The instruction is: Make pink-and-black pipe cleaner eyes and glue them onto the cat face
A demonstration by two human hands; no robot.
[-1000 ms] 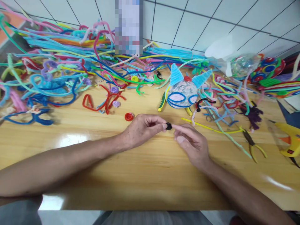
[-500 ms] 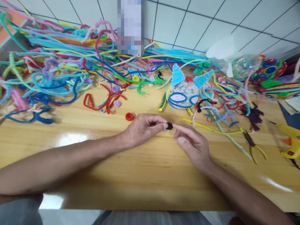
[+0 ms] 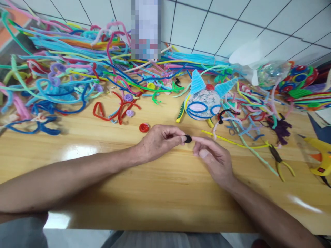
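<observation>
Between the thumb and index finger of my left hand is a small black coil, apparently of pipe cleaner. My right hand points its index finger at the coil's right edge, touching or almost touching it. The right thumb stands apart from that finger, and the other fingers curl under; nothing is gripped there. Beyond my hands sits a speckled ball figure with light blue pipe-cleaner ears and blue-rimmed ovals. A red coil lies just left of my left hand.
Heaped pipe cleaners line the wall side of the wooden table. At the right are yellow-handled pliers and a yellow glue gun. Purple coils and bent red pipe cleaners lie at the left.
The right thumb has moved slightly away from its index finger. The left hand keeps its pinch on the black coil; the whole view has shifted slightly.
</observation>
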